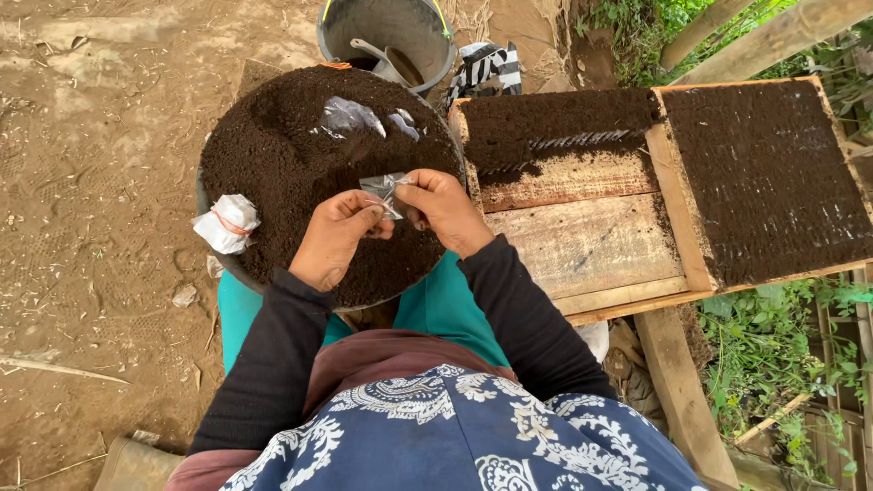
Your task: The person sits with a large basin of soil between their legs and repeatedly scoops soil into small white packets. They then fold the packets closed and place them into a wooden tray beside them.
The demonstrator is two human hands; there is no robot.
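A small clear plastic bag is pinched between my left hand and my right hand, both closed on its edges. They hover over a wide round basin heaped with dark soil that rests on my lap. More empty clear bags lie on the soil at the far side. A white bundle of bags tied with a red band sits on the basin's left rim.
To the right is a wooden tray with rows of filled soil bags and a partly filled section. A grey bucket with a scoop stands behind the basin. Bare dirt ground lies left, plants right.
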